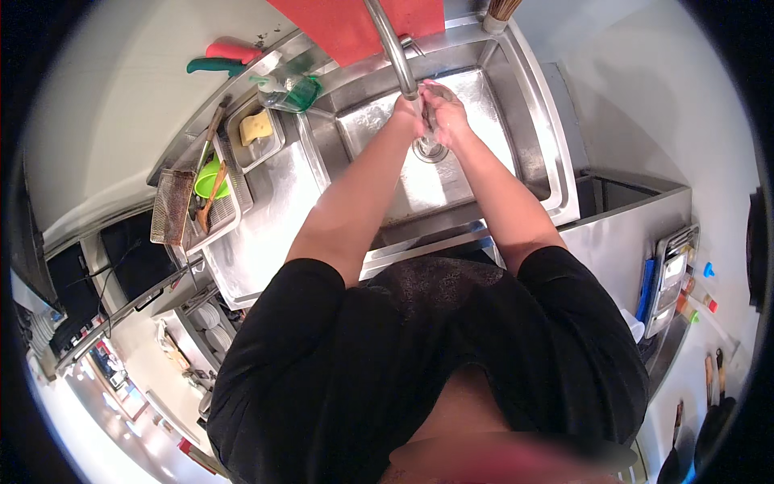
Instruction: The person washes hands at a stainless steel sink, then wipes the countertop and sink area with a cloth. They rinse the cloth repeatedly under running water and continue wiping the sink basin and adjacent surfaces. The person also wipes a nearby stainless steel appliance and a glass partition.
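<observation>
Both my hands are together below the spout of a metal faucet point(396, 57), over a stainless steel sink basin point(490, 157). Water runs over them towards the round drain point(430, 151). My left hand point(409, 116) is partly hidden by the spout, with its palm turned inward. Cupped and facing it, my right hand point(446, 114) has its fingers slightly curled. Between the hands only water and shadow can be made out; whether they hold something small cannot be told.
Left of the basin stand a soap pump bottle point(290, 92), a metal tray point(266, 155) with a yellow sponge point(256, 127), and a draining basket point(233, 221) with a green bowl point(211, 179) and wooden utensils. A brush point(500, 13) stands at the back right corner. A partition point(629, 212) borders the right.
</observation>
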Motion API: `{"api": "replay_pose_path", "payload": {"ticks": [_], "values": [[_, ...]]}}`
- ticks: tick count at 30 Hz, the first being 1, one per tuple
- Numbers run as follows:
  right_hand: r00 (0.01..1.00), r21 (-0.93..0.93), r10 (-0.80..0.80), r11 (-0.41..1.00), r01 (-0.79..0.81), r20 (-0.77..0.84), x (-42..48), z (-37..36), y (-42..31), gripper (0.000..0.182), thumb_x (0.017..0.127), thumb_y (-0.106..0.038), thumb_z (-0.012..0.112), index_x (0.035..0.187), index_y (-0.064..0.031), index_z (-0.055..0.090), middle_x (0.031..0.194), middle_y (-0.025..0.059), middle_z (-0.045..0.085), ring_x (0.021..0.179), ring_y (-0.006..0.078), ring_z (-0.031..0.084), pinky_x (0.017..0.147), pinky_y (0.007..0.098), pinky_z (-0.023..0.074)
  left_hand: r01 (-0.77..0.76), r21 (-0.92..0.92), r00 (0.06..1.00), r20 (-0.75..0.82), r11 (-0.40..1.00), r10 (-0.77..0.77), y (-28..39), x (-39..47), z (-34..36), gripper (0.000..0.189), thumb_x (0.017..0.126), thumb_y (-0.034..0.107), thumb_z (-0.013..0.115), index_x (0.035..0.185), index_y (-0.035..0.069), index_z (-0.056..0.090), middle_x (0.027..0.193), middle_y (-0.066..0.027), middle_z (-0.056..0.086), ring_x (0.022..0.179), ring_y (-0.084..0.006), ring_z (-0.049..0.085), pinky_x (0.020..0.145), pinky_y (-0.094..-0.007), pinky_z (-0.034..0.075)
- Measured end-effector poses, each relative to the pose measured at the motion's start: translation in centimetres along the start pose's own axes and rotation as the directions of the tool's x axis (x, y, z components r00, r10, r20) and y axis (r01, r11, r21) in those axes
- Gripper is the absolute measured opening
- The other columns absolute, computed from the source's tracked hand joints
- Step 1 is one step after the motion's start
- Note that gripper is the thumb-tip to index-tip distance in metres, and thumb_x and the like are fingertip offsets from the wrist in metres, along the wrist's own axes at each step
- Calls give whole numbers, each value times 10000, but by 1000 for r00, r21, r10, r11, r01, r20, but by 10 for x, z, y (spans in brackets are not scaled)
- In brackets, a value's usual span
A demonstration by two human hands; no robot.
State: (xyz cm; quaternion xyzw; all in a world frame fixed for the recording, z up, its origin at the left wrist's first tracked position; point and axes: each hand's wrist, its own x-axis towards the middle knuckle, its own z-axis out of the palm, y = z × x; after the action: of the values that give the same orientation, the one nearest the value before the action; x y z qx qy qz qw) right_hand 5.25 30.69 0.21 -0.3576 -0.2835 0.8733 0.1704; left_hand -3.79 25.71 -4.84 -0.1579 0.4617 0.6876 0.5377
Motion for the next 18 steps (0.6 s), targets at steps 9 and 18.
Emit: {"api": "replay_pose_path", "payload": {"ticks": [9,18], "values": [[984,-686,70,709,-166,-165,20,-70,37,320,995,-283,629,1007,18,736,928,157,720,842,257,684,792,390,530,-494,747,863,359,445,356,38,39,-28,169,1006,132,508,1105,58,623,1139,-99,666,1139,-246,647,852,-499,558],[940,-998,340,33,-46,-32,31,-181,68,553,1057,-404,367,1253,32,646,1015,235,712,867,317,695,829,456,551,-316,133,949,41,940,313,90,29,74,400,947,-53,541,1320,71,468,1252,-85,572,1121,-261,606,950,-499,539]]}}
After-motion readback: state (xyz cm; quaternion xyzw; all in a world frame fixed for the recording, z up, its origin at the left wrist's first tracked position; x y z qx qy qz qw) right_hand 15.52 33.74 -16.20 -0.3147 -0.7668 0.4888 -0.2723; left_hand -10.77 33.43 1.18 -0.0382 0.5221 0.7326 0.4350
